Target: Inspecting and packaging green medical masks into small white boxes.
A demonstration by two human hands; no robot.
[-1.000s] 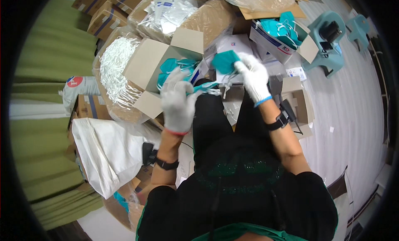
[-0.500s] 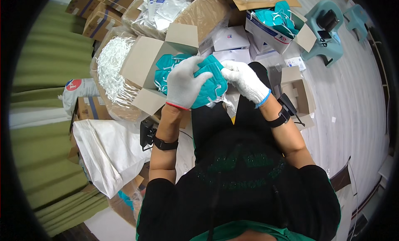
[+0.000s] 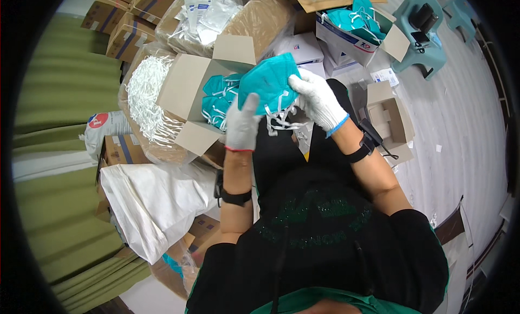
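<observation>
Teal respirator mask (image 3: 268,83) beside open carton (image 3: 187,80): likely light, soft, best edge-held. Our right hand (image 3: 320,100) pinches its edge; left hand (image 3: 240,125), grip unclear.

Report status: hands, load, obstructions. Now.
Right hand holds teal mask, maybe several, by right edge. Left hand at lower left edge, hold unclear. White straps dangle below. Nearest obstacle: open box beside left hand.
</observation>
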